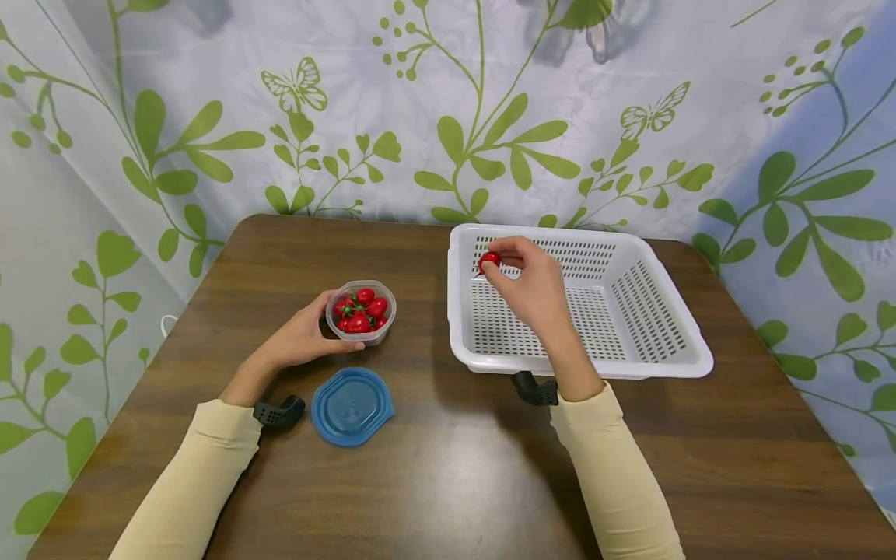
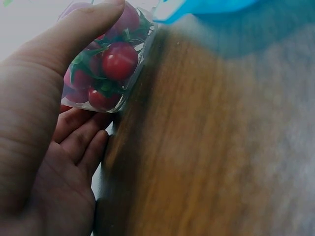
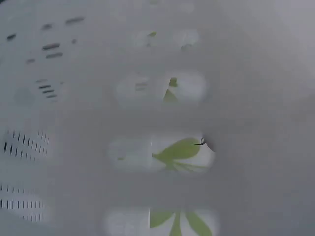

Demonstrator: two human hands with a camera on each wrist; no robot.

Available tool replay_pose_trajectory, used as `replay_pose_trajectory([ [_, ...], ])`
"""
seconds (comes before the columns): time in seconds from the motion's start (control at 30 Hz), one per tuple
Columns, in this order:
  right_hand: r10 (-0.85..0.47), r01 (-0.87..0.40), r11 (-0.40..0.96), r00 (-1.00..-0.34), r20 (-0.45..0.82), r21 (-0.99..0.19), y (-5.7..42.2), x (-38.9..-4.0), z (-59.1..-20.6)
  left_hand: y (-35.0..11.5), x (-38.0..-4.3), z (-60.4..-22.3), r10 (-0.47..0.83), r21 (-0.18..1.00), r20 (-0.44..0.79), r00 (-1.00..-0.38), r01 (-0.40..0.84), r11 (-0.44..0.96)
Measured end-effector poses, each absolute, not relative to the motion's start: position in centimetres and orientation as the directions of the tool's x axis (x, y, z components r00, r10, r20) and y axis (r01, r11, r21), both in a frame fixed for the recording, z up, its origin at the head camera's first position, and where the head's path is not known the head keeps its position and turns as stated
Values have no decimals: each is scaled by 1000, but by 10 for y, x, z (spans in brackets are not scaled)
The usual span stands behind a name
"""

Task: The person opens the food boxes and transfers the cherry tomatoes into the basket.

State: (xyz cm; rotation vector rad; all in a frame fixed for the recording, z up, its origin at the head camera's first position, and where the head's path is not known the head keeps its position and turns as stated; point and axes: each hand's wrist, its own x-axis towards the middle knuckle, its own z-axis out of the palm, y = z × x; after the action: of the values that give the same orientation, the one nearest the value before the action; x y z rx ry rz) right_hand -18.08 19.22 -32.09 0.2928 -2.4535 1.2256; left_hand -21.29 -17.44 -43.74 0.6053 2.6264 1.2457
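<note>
In the head view my left hand (image 1: pixel 302 333) holds a clear plastic container (image 1: pixel 381 333) at its left side, thumb in front and fingers behind. Several red cherry tomatoes (image 1: pixel 358 322) with green stems fill it; the left wrist view shows these tomatoes (image 2: pixel 119 61) through the clear wall. Between thumb and forefinger, my right hand (image 1: pixel 530 281) pinches a single cherry tomato (image 1: pixel 488 260) over the left part of a white slotted basket (image 1: pixel 658 370). Up close in the right wrist view is the slotted basket wall (image 3: pixel 78 118); the hand is not visible there.
A blue lid (image 1: pixel 352 407) lies on the brown wooden table (image 1: pixel 448 474), in front of the container. The basket stands at the right, near the back edge. Behind the table hangs a leaf-patterned curtain (image 1: pixel 392 183).
</note>
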Motion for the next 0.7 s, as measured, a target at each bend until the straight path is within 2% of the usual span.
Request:
replay_pose_trajectory([
  [0.37, 24, -293, 647, -914, 404, -703, 211, -187, -322, -175, -214, -437, 429, 764, 19, -903, 289, 577],
  [0.7, 77, -182, 729, -936, 344, -660, 223, -188, -323, -175, -214, -436, 432, 761, 16, -902, 292, 580],
])
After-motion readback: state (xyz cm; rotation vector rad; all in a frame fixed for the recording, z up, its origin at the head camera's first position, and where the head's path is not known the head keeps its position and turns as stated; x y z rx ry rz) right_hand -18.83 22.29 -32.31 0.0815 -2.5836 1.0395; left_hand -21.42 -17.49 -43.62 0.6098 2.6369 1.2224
